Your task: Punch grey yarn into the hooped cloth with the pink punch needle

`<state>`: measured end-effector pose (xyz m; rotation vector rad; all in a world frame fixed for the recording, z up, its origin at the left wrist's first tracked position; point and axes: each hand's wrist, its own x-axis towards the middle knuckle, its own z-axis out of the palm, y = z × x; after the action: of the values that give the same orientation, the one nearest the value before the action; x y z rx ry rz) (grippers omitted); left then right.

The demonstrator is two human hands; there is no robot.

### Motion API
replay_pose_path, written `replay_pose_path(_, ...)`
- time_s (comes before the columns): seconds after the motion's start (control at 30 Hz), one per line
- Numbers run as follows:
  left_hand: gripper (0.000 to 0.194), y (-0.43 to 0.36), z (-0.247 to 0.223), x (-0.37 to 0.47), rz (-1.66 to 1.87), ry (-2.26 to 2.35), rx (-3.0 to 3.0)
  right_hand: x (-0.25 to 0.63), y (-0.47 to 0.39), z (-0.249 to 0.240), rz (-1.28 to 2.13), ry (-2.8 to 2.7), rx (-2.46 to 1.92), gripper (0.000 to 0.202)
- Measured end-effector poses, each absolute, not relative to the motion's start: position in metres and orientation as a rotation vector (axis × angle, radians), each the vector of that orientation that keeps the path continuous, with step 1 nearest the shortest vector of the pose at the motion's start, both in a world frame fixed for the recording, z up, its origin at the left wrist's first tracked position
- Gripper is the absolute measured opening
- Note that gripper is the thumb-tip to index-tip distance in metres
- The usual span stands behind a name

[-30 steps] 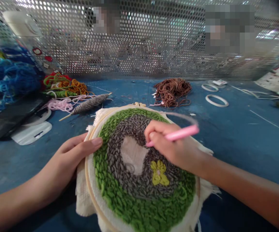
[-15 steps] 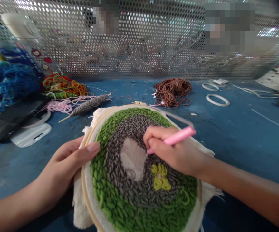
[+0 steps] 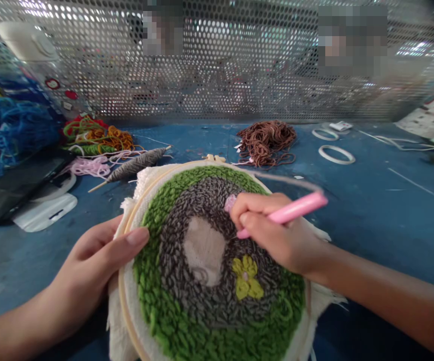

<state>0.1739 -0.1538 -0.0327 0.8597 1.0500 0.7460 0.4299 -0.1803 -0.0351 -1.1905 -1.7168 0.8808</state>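
My left hand (image 3: pixel 104 255) grips the left rim of a round wooden embroidery hoop (image 3: pixel 127 311), thumb on top and the other fingers hidden underneath. Cream fabric (image 3: pixel 205 250) is stretched in the hoop. Green yarn stitches (image 3: pixel 157 316) form an outer ring around grey ones (image 3: pixel 175 250), and a bare patch shows near the centre. A yellow flower (image 3: pixel 247 277) sits right of that patch. My right hand (image 3: pixel 277 230) is closed around a pink punch needle (image 3: pixel 299 207), whose tip points left at the patch's right edge. Pale yarn trails from its back end.
Behind the hoop lie a brown yarn heap (image 3: pixel 267 143) and grey yarn wound on a stick (image 3: pixel 138 164). White rings (image 3: pixel 336 154) rest at right. Blue yarn (image 3: pixel 10 125), a black phone-like object (image 3: pixel 17 185) and a bottle (image 3: pixel 29 45) stand left. A perforated metal screen (image 3: pixel 217 75) closes the back.
My right hand and the punch needle have shifted right and lifted slightly from the stitches. The hoop sits a little further left in view, my left hand still on it.
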Motion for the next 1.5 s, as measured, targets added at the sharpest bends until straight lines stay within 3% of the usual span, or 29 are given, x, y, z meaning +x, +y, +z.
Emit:
replay_pose_path(0.1,0.029,-0.158,-0.027,0.179,0.789,1.123,0.872,0.428,-0.183,-0.034,0.886,-1.818,-1.207,0.02)
replay_pose_path(0.3,0.024,-0.146,-0.041,0.166,0.681,0.992,0.885,0.435,-0.171,-0.043,1.033,-1.144,-1.049,0.024)
replay_pose_path(0.57,0.023,-0.152,-0.031,0.173,0.704,1.066,0.915,0.437,-0.168,-0.043,1.063,-1.048,-0.989,0.023)
replay_pose_path(0.87,0.022,-0.159,-0.019,0.184,0.714,1.147,0.899,0.428,-0.183,-0.033,0.929,-1.963,-1.12,0.015)
replay_pose_path(1.07,0.018,-0.155,-0.024,0.181,0.757,1.085,0.909,0.435,-0.173,-0.042,1.088,-1.221,-1.048,0.025)
replay_pose_path(1.17,0.018,-0.153,-0.027,0.178,0.714,1.016,0.924,0.438,-0.169,-0.046,1.092,-1.119,-1.013,0.024)
replay_pose_path(1.3,0.02,-0.153,-0.029,0.176,0.752,1.021,0.907,0.437,-0.175,-0.043,1.097,-1.289,-1.038,0.023)
replay_pose_path(1.5,0.023,-0.148,-0.033,0.17,0.657,0.914,0.939,0.425,-0.186,-0.032,0.873,-2.07,-0.989,0.013)
